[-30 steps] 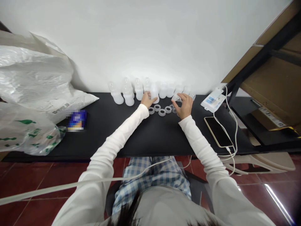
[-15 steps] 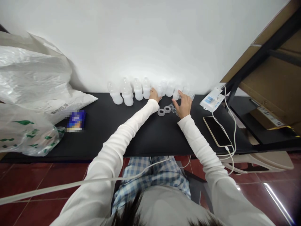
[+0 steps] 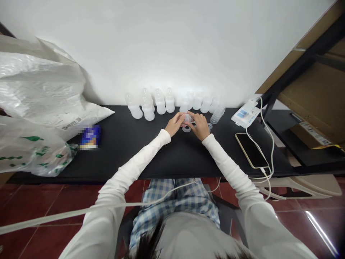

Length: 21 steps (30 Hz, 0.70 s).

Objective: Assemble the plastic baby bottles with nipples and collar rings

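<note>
My left hand (image 3: 174,123) and my right hand (image 3: 199,126) meet over the table, fingers closed around a small clear plastic piece (image 3: 188,117) between them. It looks like a cap or collar; its lower part is hidden by the fingers. Just below the hands lies a translucent ring (image 3: 186,129), partly covered. Behind them stand several white bottles (image 3: 206,104) without domed tops. To the left, several white bottles with clear domed tops (image 3: 148,109) stand upright near the wall. A stack of clear caps (image 3: 217,114) leans right of my right hand.
On the black table (image 3: 129,151), a phone (image 3: 252,151) with a white cable and a white-and-blue package (image 3: 245,113) lie at the right. Plastic bags (image 3: 40,93) and a blue packet (image 3: 91,137) are at the left. A white wall (image 3: 167,46) rises behind.
Both hands have left the bottle row and come together closer to me, now around the clear piece. The clear cap stack, earlier mostly behind my right hand, shows plainly.
</note>
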Available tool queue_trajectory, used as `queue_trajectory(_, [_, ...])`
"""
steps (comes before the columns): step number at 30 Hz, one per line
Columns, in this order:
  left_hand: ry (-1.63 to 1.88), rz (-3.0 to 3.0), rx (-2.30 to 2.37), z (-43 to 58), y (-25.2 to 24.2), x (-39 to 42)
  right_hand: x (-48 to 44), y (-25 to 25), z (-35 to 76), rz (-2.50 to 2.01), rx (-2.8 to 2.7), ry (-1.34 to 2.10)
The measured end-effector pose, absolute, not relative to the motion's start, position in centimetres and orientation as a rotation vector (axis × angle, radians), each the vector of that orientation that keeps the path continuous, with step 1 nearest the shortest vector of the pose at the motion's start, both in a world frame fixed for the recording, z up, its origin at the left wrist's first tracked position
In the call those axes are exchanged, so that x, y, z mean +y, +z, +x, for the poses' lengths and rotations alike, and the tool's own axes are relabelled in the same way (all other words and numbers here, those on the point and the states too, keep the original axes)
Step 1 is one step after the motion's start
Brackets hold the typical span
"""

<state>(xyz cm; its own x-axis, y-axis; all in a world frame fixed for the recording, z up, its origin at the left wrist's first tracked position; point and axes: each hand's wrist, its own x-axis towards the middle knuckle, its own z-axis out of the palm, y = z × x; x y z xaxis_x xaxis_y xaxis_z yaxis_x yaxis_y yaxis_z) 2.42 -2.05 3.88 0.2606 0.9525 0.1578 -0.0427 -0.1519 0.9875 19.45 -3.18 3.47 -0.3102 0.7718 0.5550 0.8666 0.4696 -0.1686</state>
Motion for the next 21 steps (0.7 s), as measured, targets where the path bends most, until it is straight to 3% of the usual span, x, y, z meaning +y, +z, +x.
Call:
queue_trajectory(13, [1.156,1.401,0.848,0.9,2.3,-3.0,-3.7,2.2,18.8,-1.039,-2.207,0.09])
queue_trajectory(21, [1.15,1.443,0.899,1.1,1.9,-3.3,-3.5,2.2,18.6,-1.023,-2.247,-0.013])
